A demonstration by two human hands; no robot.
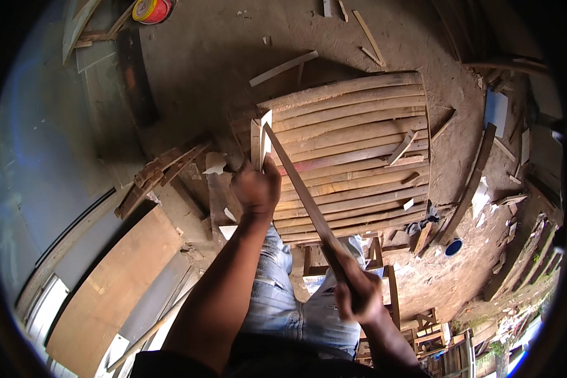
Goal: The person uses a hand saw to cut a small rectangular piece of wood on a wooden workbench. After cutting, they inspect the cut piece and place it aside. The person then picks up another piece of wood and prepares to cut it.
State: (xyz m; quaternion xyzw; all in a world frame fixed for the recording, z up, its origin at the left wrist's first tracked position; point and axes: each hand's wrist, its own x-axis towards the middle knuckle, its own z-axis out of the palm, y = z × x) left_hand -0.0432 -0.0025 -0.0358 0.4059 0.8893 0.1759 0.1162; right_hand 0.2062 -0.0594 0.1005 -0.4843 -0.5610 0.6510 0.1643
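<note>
My left hand (256, 187) grips the lower part of a short pale wooden piece (258, 140) held upright. My right hand (358, 293) is closed around the near end of a long thin wooden slat (302, 192). The slat runs diagonally up and left, and its far end meets the top of the short piece. Both pieces hover over a slatted panel of curved wooden boards (372, 120) lying on the dirt ground. My jeans-clad legs (283, 296) show below the hands.
Offcuts and loose strips (283, 67) litter the ground. A stack of dark planks (160, 173) lies to the left, a plywood sheet (116, 283) lower left. A small wooden frame (384, 264) stands near my legs, a blue round lid (453, 247) to the right.
</note>
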